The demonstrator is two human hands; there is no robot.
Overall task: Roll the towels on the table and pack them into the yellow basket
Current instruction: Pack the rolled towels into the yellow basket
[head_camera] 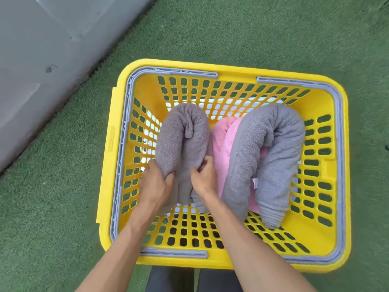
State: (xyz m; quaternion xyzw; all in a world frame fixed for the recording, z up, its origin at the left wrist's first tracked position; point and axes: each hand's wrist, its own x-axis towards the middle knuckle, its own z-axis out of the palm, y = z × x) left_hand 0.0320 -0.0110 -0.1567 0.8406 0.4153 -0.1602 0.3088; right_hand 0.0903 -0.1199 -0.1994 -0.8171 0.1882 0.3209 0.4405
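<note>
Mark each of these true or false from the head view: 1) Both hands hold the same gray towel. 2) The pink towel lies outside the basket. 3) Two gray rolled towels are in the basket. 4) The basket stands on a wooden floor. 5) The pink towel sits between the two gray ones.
1) True: the left hand and right hand both grip the left gray towel.
2) False: the pink towel is inside the yellow basket.
3) True: the right gray towel is the second.
4) False: it stands on green turf.
5) True.
</note>
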